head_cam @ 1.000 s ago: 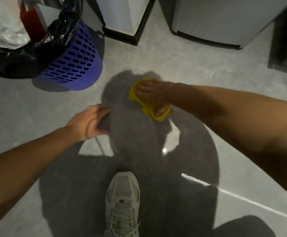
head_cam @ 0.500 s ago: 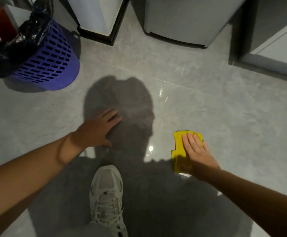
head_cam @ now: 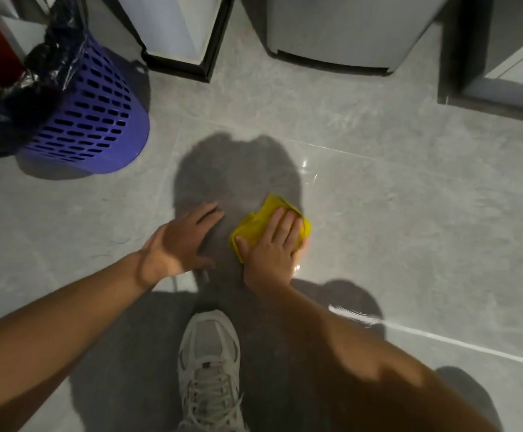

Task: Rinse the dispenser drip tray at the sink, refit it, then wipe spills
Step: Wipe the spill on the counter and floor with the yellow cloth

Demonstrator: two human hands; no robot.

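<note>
A crumpled yellow cloth (head_cam: 261, 222) lies on the grey tiled floor (head_cam: 409, 213), in the middle of the view. My right hand (head_cam: 272, 251) presses flat on top of the cloth, fingers spread over it. My left hand (head_cam: 180, 241) rests flat on the floor just left of the cloth, fingers apart, holding nothing. The base of the white dispenser (head_cam: 179, 29) with its black bottom frame stands at the back. No drip tray is visible.
A purple perforated bin (head_cam: 95, 120) lined with a black bag stands at the back left. A grey appliance base (head_cam: 347, 32) and a dark cabinet (head_cam: 497, 57) sit at the back right. My sneaker (head_cam: 208, 366) is planted below the hands.
My right hand has slid the cloth across the floor: from the far centre, to the right and nearer, and now back left beside my left hand. The left hand stays planted.
</note>
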